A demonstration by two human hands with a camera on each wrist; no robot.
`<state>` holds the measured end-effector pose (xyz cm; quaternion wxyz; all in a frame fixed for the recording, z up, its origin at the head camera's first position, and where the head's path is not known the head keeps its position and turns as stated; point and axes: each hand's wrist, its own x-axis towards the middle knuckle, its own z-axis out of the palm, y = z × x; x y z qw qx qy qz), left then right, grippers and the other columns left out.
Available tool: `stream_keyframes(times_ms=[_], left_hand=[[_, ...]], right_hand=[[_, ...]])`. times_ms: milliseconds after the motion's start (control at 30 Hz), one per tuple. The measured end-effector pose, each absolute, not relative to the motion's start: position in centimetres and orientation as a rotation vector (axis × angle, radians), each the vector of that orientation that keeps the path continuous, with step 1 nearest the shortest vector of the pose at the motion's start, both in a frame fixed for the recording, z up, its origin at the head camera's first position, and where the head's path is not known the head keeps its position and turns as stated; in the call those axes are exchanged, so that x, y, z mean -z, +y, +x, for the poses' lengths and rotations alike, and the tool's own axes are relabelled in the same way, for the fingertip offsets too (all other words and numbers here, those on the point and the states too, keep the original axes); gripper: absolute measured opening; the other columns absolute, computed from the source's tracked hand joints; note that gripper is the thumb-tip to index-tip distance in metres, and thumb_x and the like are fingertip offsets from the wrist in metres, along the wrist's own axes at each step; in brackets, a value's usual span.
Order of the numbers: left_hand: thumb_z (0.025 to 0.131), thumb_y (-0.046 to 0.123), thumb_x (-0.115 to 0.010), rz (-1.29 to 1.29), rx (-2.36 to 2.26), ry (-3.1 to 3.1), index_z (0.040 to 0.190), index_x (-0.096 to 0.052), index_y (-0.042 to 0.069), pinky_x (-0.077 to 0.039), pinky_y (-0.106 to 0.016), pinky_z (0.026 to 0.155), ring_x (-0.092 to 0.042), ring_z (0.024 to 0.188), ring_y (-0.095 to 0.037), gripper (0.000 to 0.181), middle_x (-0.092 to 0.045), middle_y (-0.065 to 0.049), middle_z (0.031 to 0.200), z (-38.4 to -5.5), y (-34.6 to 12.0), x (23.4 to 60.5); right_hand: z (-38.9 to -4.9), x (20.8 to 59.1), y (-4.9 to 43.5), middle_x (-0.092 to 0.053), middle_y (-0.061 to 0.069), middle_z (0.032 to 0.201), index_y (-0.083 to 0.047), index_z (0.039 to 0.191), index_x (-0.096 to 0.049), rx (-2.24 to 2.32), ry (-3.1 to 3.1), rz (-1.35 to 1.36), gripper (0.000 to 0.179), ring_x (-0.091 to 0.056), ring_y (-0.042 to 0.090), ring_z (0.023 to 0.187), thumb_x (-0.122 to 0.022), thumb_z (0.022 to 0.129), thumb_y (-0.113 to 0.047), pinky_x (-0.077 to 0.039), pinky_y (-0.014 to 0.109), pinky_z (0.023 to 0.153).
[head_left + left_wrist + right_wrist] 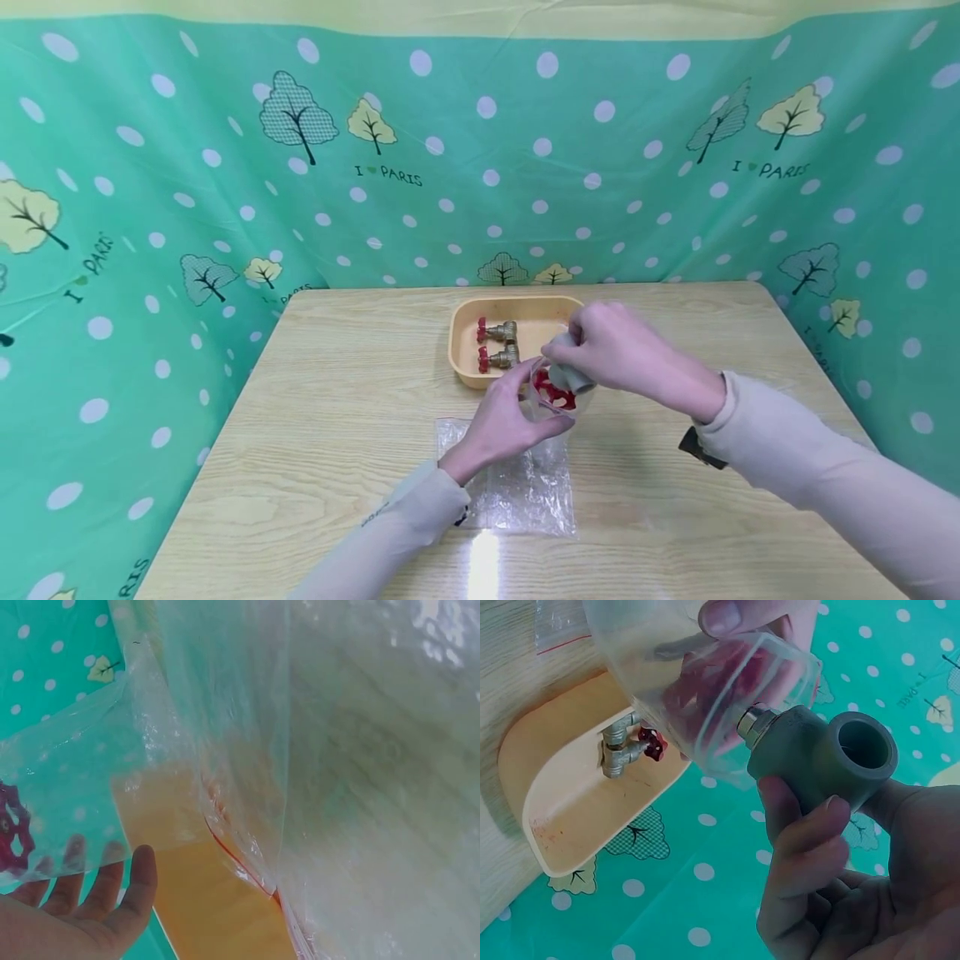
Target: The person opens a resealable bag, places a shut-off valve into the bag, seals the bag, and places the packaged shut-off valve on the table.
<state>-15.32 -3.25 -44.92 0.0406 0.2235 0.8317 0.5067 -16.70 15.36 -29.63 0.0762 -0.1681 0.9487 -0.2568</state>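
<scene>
My left hand holds a clear plastic bag around its open mouth, thumb on one side and fingers on the other. In my right hand is a grey plastic pipe valve, gripped by its body. A metal collar on the valve points into the bag mouth, and a red handwheel shows inside the bag. Bag film hides part of the join between wheel and body. The left wrist view shows the left fingers curled at the bag, with a red wheel behind the film.
A beige tray stands behind the hands. Two brass valves with red handwheels lie in its left half. Flat on the wooden table under the left wrist is another clear zip bag. A dotted green cloth hangs around the table.
</scene>
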Motion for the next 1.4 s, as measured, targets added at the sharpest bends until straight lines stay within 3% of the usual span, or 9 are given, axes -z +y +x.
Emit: stream_keyframes(times_ms=[367,667,1167,1400], left_hand=[[0.08,0.047,-0.09,0.709,-1.579,2.522,0.151,-0.053,0.03,-0.055,-0.037,0.088,-0.064,0.106,-0.013,0.082,-0.066,0.015,0.124,-15.2,-2.9,44.4],[0.079,0.05,-0.09,0.658,-1.591,2.521,0.15,-0.054,0.033,-0.051,-0.042,0.099,-0.061,0.116,-0.01,0.081,-0.064,0.017,0.13,-15.2,-2.9,44.5],[0.078,0.049,-0.092,0.67,-1.621,2.502,0.147,-0.055,0.028,-0.057,-0.033,0.084,-0.065,0.1,-0.01,0.081,-0.067,0.014,0.117,-15.0,-2.5,44.3],[0.078,0.052,-0.091,0.69,-1.628,2.511,0.147,-0.056,0.028,-0.056,-0.033,0.091,-0.065,0.105,-0.007,0.081,-0.067,0.016,0.121,-14.9,-2.4,44.3]], right_hand=[[-16.8,30.8,14.9,-0.054,0.002,0.058,-0.011,0.069,-0.06,0.724,2.865,-0.508,0.035,-0.046,0.012,0.048,-0.077,0.093,-0.03,-0.04,0.024,0.044],[-16.7,31.4,14.6,-0.055,0.001,0.057,-0.011,0.068,-0.06,0.711,2.841,-0.486,0.039,-0.048,0.012,0.046,-0.078,0.094,-0.033,-0.04,0.024,0.042],[-16.6,32.3,14.2,-0.048,-0.003,0.052,-0.014,0.06,-0.053,0.684,2.803,-0.443,0.047,-0.043,0.01,0.045,-0.081,0.092,-0.036,-0.035,0.022,0.042],[-16.7,32.8,14.0,-0.045,-0.005,0.05,-0.015,0.058,-0.052,0.603,2.81,-0.44,0.05,-0.04,0.009,0.043,-0.082,0.091,-0.037,-0.033,0.021,0.041]])
